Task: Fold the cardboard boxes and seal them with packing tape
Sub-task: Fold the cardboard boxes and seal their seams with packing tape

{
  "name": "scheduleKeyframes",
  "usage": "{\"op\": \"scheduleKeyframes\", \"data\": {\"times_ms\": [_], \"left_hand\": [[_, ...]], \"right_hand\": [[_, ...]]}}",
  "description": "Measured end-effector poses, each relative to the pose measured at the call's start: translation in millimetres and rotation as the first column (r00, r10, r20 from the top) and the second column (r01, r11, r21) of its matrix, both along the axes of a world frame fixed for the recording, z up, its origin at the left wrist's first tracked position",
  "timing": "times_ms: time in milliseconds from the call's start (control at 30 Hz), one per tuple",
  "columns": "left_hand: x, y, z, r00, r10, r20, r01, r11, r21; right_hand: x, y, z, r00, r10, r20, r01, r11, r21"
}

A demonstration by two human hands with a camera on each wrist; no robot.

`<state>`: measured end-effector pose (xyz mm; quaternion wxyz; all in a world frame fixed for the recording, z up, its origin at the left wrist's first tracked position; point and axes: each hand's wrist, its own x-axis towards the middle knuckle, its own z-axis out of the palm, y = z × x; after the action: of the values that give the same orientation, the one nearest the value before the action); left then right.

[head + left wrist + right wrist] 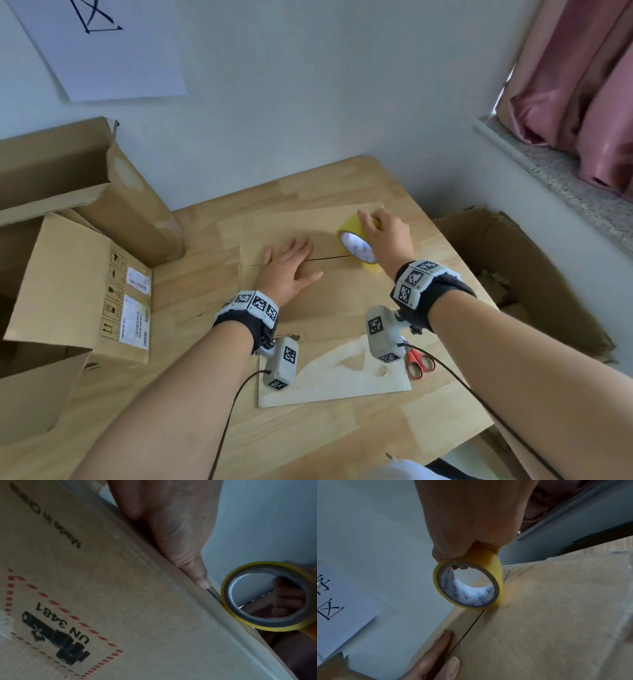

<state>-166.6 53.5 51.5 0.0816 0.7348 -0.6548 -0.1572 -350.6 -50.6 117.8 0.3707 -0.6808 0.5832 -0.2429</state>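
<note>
The cardboard box (329, 291) sits closed on the middle of the bench (191, 342), nearer its far edge, with its two top flaps meeting in a dark seam (325, 257) that shows no tape along the stretch in view. The step in hand looks like the start of sealing: the tape roll (359, 245) stands on edge on the seam toward the box's right end, and the right hand (387, 240) has its grip clamped over the top of the roll, fingers curled round the yellow rim. The left hand (291, 270) lies flat with fingers straight and spread — pressing the flaps down just to the left of the roll, holding nothing. The next move, as I judge it, calls for fixing the tape's free end at the right end of the seam and drawing the roll leftward along the join, while the flat hand keeps the flaps level and gives way ahead of it; a cut with the red-handled scissors (419, 365), lying near the bench's near right corner, would follow. Whether a free end is already stuck down cannot be told — the roll and the right hand hide that spot in every view. The box's far right corner is covered by the hand, and the left wrist view is dim, showing only the printed side of the box and the thumb along its edge. Other open boxes (78, 291) crowd the bench's left edge, partly cut off.
</note>
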Motion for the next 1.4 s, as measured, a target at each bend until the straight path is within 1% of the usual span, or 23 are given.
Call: {"op": "scheduleKeyframes", "data": {"times_ms": [100,167,233,300,400,467,567,633,733,833,933,1033,1200,1267,1400], "left_hand": [[2.2,-1.3,6.6,0.999,-0.038,0.012,0.037,0.998,0.058],[10.6,-3.6,12.9,0.996,-0.090,0.020,0.087,0.991,0.104],[23.8,-9.1,23.1,0.985,-0.149,0.090,0.134,0.979,0.157],[39.1,-17.8,35.9,0.974,-0.154,0.166,0.113,0.966,0.233],[54.4,-36.8,51.1,0.967,-0.121,0.223,0.033,0.932,0.361],[56.0,-49.3,54.0,0.956,-0.147,0.253,0.029,0.908,0.419],[53.7,-59.7,52.8,0.931,-0.207,0.301,0.047,0.885,0.463],[53.2,-59.9,50.3,0.934,-0.210,0.290,0.051,0.879,0.473],[53.4,-54.2,45.4,0.946,-0.201,0.256,0.063,0.885,0.462],[56.5,-48.8,41.5,0.956,-0.195,0.219,0.084,0.898,0.433],[53.7,-45.8,42.0,0.963,-0.193,0.189,0.081,0.875,0.477],[44.4,-43.6,42.3,0.958,-0.195,0.208,0.066,0.860,0.505],[43.5,-38.9,38.5,0.955,-0.184,0.233,0.060,0.888,0.457],[43.6,-38.1,38.1,0.955,-0.183,0.234,0.062,0.894,0.445],[44.2,-38.4,38.7,0.957,-0.181,0.227,0.067,0.898,0.434]], "right_hand": [[4.0,1.7,2.2,1.000,-0.009,-0.016,0.009,1.000,0.008],[3.0,4.1,2.9,1.000,0.002,-0.021,-0.002,1.000,0.013],[1.7,6.0,3.9,1.000,0.011,-0.022,-0.011,1.000,0.019],[2.1,5.8,4.8,1.000,0.003,-0.025,-0.002,1.000,0.028],[3.6,3.5,5.3,0.999,-0.004,-0.032,0.005,0.999,0.045],[3.0,2.9,5.3,0.999,0.004,-0.037,-0.002,0.999,0.049],[2.5,3.7,4.6,0.999,0.011,-0.053,-0.009,0.999,0.040],[2.0,4.2,3.8,0.999,0.008,-0.052,-0.006,0.999,0.034],[3.9,4.8,0.9,0.996,0.047,-0.076,-0.044,0.999,0.030],[8.0,5.1,-1.3,0.997,0.016,-0.070,-0.014,1.000,0.023],[9.9,3.2,-0.1,0.997,-0.006,-0.079,0.008,0.999,0.031],[11.3,0.4,3.1,0.996,-0.023,-0.088,0.026,0.999,0.038],[16.2,-0.4,6.4,0.995,-0.017,-0.100,0.020,1.000,0.023],[18.7,-0.9,11.5,0.997,0.020,-0.079,-0.019,1.000,0.012],[33.3,-2.2,19.8,0.991,0.127,0.032,-0.127,0.992,-0.006]]}}
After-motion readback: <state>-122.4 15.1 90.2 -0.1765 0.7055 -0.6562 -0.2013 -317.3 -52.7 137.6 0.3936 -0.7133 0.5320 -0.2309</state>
